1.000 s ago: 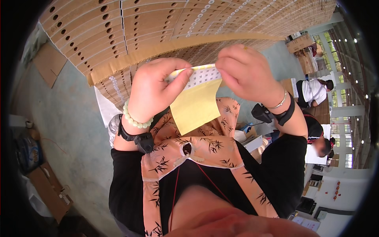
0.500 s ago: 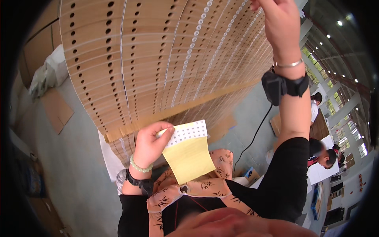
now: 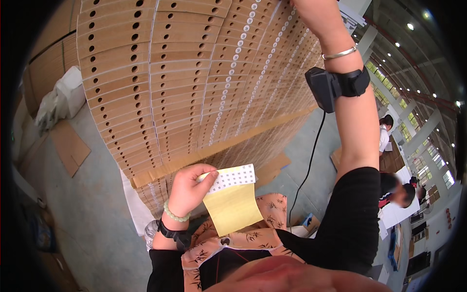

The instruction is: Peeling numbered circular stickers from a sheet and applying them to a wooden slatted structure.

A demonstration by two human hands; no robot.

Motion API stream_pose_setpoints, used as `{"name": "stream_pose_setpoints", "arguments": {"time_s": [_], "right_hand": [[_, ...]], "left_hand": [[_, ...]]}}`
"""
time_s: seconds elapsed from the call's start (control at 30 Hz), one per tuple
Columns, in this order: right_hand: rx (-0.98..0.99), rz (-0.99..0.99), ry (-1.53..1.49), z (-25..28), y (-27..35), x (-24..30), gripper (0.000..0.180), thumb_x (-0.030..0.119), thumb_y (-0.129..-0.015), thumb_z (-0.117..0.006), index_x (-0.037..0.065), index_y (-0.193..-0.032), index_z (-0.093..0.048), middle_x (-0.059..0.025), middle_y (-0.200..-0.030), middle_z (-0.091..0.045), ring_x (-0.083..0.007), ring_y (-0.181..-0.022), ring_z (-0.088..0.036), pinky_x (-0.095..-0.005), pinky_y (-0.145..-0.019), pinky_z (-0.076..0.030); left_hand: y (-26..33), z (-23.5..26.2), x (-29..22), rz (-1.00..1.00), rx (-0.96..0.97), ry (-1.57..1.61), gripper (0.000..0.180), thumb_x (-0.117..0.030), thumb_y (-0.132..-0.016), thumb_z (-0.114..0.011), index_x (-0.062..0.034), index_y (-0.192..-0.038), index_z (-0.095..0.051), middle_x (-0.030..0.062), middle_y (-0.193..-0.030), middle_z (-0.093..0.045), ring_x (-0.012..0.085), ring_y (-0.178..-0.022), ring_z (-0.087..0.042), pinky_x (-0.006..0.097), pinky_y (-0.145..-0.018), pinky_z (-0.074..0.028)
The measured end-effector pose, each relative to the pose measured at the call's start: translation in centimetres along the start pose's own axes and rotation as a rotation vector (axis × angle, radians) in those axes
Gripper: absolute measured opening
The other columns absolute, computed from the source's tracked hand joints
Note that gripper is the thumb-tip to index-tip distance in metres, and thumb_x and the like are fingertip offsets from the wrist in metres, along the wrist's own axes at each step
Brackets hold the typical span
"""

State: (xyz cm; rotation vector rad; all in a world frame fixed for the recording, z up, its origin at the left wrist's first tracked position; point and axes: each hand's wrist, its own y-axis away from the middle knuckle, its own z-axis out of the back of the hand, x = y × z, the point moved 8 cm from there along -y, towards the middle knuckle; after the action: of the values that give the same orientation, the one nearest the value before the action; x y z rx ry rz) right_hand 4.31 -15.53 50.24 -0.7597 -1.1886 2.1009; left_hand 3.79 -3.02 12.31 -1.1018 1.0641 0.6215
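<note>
My left hand (image 3: 190, 189) pinches the upper left corner of a sticker sheet (image 3: 232, 209) between thumb and fingers. The sheet's top strip is white with small dark printed marks; bare yellow backing hangs below it. In front of me rises a tall stack of flat brown cardboard (image 3: 182, 104) with columns of round holes. Several columns toward its right carry round white stickers (image 3: 224, 85). My right hand (image 3: 318, 19) reaches up to the far right part of the stack. Its fingers are cut off by the picture's upper edge, so what they hold is hidden.
A yellowish-brown edge strip (image 3: 233, 141) crosses the stack low down. A black cable (image 3: 311, 168) hangs from my right wrist device. White plastic wrapping (image 3: 65, 95) and a loose cardboard piece (image 3: 70, 146) lie at left. People (image 3: 396, 192) work at tables on the right.
My right hand has shifted left and farther up, its fingers passing out of the picture. My left hand and the sticker sheet sit slightly lower in view, the grip unchanged.
</note>
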Motion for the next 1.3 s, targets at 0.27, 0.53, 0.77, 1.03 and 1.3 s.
{"name": "stream_pose_setpoints", "arguments": {"time_s": [0.27, 0.53, 0.77, 1.03, 1.3], "right_hand": [[-0.039, 0.043, 0.033, -0.1, -0.1, -0.2, 0.009, 0.01, -0.088, -0.06, 0.002, -0.087, -0.058, -0.0027, -0.077, -0.055, -0.0104, -0.073, -0.052, -0.025, -0.066, -0.044], [-0.083, -0.158, 0.057, 0.3, -0.6, -1.2, 0.012, 0.008, -0.081, -0.069, 0.003, -0.087, -0.061, 0.0029, -0.071, -0.053, -0.0061, -0.066, -0.049, -0.0209, -0.06, -0.041], [-0.067, -0.24, -0.136, 1.5, 4.1, -0.8, 0.01, 0.008, -0.081, -0.071, 0.005, -0.085, -0.062, 0.0061, -0.072, -0.052, -0.0039, -0.065, -0.045, -0.0194, -0.062, -0.039], [0.84, -0.306, -0.199, -8.2, 21.5, 8.0, 0.012, 0.01, -0.074, -0.07, 0.005, -0.084, -0.065, -0.0067, -0.078, -0.06, -0.026, -0.068, -0.059, -0.034, -0.061, -0.047], [0.907, -0.222, -0.151, -9.5, 24.7, 6.8, 0.008, 0.012, -0.078, -0.063, 0.005, -0.079, -0.064, -0.0099, -0.079, -0.062, -0.0326, -0.075, -0.059, -0.0431, -0.066, -0.046]], "left_hand": [[-0.2, 0.1, 0.1, -0.047, -0.008, -0.034, 0.012, -0.009, -0.084, -0.068, 0.0004, -0.09, -0.069, 0.0108, -0.078, -0.069, 0.0161, -0.068, -0.065, 0.028, -0.063, -0.05], [-0.2, 0.1, -0.2, -0.041, -0.019, -0.033, 0.011, -0.008, -0.084, -0.067, 0.0008, -0.089, -0.069, 0.0116, -0.078, -0.069, 0.0175, -0.068, -0.066, 0.028, -0.063, -0.05], [0.4, 0.5, -1.8, -0.119, -0.046, -0.13, 0.01, -0.01, -0.083, -0.068, -0.0007, -0.088, -0.069, 0.0136, -0.075, -0.067, 0.0241, -0.066, -0.067, 0.03, -0.061, -0.05], [0.6, 1.6, -2.0, -0.214, -0.14, -0.197, 0.008, -0.01, -0.082, -0.068, -0.003, -0.087, -0.068, 0.0119, -0.074, -0.066, 0.0264, -0.064, -0.064, 0.033, -0.058, -0.049], [0.3, 1.5, -1.6, -0.195, -0.163, -0.21, 0.007, -0.011, -0.083, -0.069, -0.0049, -0.087, -0.069, 0.0091, -0.073, -0.066, 0.0231, -0.06, -0.061, 0.032, -0.056, -0.047]]}}
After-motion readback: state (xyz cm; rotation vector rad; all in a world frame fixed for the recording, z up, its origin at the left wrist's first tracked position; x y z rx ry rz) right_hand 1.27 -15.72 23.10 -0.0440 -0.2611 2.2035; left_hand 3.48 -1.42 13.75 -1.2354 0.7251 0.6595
